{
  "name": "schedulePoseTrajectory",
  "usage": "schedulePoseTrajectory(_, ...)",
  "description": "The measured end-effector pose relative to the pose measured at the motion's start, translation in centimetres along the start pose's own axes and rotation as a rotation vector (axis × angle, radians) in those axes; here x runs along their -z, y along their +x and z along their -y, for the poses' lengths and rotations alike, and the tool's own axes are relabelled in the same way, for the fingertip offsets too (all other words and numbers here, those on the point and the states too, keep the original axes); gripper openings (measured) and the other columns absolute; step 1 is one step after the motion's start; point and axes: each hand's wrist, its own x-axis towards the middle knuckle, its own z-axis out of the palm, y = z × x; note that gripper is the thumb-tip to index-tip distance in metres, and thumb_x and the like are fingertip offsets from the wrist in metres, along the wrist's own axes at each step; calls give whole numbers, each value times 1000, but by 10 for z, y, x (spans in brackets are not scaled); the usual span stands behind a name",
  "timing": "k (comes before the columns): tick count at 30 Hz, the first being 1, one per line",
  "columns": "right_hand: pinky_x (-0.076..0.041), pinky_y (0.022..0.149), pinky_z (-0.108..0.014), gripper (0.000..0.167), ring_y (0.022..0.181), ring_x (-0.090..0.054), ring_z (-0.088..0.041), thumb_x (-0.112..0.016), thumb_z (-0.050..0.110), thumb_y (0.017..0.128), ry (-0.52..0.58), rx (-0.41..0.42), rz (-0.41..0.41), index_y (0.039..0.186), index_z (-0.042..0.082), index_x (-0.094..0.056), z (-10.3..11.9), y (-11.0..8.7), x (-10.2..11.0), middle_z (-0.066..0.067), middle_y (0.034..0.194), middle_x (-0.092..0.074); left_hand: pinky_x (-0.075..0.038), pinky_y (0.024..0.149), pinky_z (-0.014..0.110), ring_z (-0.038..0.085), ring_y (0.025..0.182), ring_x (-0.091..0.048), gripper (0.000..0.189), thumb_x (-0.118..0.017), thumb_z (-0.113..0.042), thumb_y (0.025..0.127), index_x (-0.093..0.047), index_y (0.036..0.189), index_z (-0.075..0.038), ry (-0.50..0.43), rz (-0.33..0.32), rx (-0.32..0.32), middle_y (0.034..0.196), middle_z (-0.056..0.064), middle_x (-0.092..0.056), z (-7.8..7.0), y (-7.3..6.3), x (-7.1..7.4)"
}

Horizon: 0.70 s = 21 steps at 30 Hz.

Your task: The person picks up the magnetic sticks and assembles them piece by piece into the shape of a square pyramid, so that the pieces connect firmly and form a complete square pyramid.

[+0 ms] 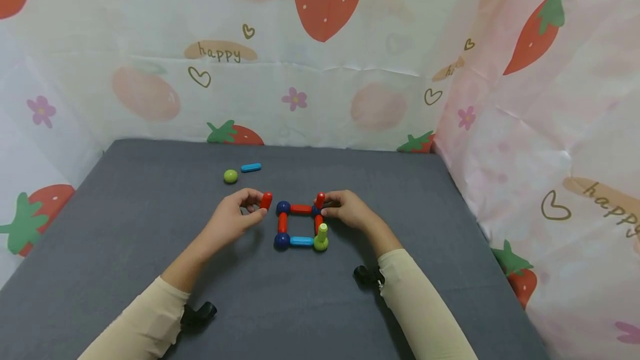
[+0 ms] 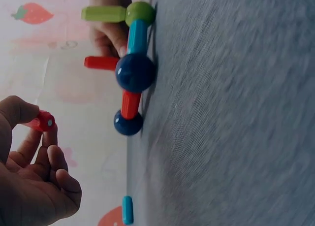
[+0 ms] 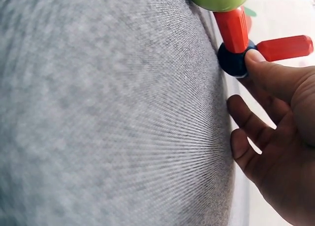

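Observation:
My left hand [image 1: 239,210] pinches a loose red magnetic rod [image 1: 266,200] between thumb and fingers, raised off the table left of a square of rods and balls. My right hand [image 1: 350,213] grips the dark blue ball [image 3: 230,61] at the square's back right corner, from which a red rod [image 3: 285,48] stands up. A green ball [image 1: 321,244] with an upright green rod [image 1: 323,230] forms the front right corner. Dark blue balls [image 1: 282,240] make both left corners. A light blue rod [image 1: 301,241] joins the front side; red rods join the others.
Behind the left hand, a loose green ball [image 1: 230,176] and a loose light blue rod [image 1: 251,167] lie on the grey tablecloth [image 1: 300,304]. A strawberry-print curtain [image 1: 320,104] hangs along the table's back and sides.

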Motion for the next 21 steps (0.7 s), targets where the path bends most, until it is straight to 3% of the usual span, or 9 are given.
schedulePoseTrajectory(5,-53,94,-38,32,108,-67,-16,-72,17,97,6,1,2,130,18,-72,-1,0,-1,-1,123,-72,-49,82,38,24,101,-56,27,-72,-21,97,-65,121,-13,-13,27,25,114,4,-67,1,-2,-7)
schedulePoseTrajectory(12,-53,93,-39,32,108,-66,-16,-72,18,97,-12,-12,-10,129,19,-72,1,-1,-1,-1,123,-72,-49,69,34,22,100,-57,26,-76,-26,94,-68,119,-21,37,81,33,111,1,-68,5,-4,-17)
schedulePoseTrajectory(21,-52,97,-41,31,110,-67,-17,-73,19,97,-5,-11,0,128,18,-72,2,0,-3,-1,124,-72,-49,64,34,21,94,-57,24,-78,-27,93,-70,116,-24,98,119,16,106,0,-67,6,-3,-29)
